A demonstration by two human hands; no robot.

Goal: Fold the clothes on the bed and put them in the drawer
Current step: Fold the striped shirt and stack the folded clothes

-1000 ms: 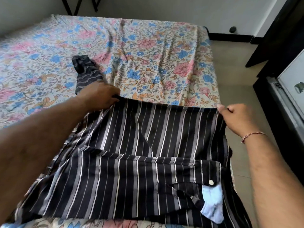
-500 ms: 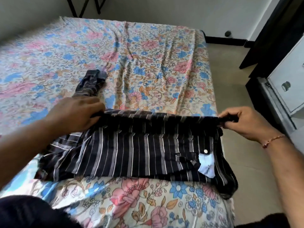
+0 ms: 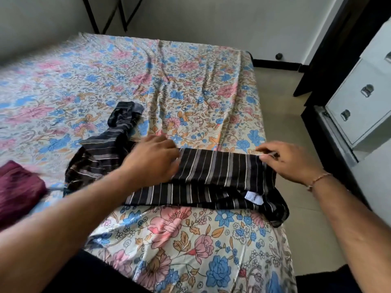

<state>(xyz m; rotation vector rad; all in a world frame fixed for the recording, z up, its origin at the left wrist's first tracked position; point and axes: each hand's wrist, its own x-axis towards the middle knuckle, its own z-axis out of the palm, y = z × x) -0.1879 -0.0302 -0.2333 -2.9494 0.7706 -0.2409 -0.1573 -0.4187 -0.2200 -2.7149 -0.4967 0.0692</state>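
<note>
We saw both of our forearms bare from the elbow down, with no sleeves reaching into view. Our left hand (image 3: 151,159) wore no rings or bands that we could see. On our right hand (image 3: 293,160) the wrist carried a thin bracelet (image 3: 319,180) of pinkish-orange thread or beads, a small knot or bead hanging at its lower end

Folded black striped shirt (image 3: 211,176) on bed (image 3: 190,240)

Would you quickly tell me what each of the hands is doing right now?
Left hand: lies palm down on the striped shirt, fingers curled at its fold; grip cannot be told.
Right hand: pinches the shirt's far right edge.
</note>
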